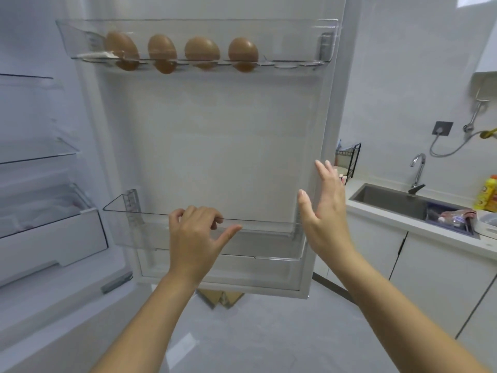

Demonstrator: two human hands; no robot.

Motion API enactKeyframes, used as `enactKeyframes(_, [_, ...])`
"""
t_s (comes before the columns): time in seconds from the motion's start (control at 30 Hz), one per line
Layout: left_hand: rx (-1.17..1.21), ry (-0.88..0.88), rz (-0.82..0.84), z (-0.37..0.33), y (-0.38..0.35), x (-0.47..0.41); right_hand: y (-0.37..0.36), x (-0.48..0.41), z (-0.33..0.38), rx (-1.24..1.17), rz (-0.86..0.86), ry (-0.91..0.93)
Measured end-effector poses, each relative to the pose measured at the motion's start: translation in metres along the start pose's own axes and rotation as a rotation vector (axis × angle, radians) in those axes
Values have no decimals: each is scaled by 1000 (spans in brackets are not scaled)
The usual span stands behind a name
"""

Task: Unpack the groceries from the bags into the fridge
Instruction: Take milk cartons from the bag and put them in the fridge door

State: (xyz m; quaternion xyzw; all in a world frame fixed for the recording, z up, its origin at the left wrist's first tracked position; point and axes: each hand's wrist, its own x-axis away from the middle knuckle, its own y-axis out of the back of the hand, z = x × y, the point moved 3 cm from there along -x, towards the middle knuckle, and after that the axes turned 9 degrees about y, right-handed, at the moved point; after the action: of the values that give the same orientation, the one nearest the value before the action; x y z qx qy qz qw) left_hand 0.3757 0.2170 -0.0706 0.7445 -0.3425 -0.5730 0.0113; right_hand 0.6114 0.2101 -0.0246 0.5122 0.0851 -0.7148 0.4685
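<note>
While the fridge door stands wide, the left hand curls its fingers over the rim of the lower door bin, thumb out; the right hand is spread flat beside the door's edge. Four eggs sit in the upper door tray.

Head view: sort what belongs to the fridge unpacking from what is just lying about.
Job: eggs in the top door bin; lower door bin; left hand, fingers curled at its rim; right hand; fridge shelves.
Lying about: sink; tap; yellow bottle; wire rack; cardboard.
</note>
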Motion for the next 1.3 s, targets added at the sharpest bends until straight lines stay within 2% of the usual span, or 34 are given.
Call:
enactKeyframes(0.23, [0, -72, -8, 24, 18, -7, -31, 33, 43, 475, 125, 228])
enactKeyframes(0.37, [-20, -51, -71, 50, 28, -11, -55, 45, 55, 605, 142, 240])
enactKeyframes(0.47, [-12, -80, -83, 65, 28, -10, -64, 49, 58, 674, 80, 241])
enactKeyframes(0.63, [63, -87, -91, 72, 22, -7, -68, 47, 54, 678, -5, 192])
enactKeyframes(1.1, [105, -69, -55, 73, 27, -6, -70, 52, 60, 664, -9, 153])
enactKeyframes(1.3, [170, -53, -26, 63, 38, -5, -65, 71, 66, 512, -8, 8])
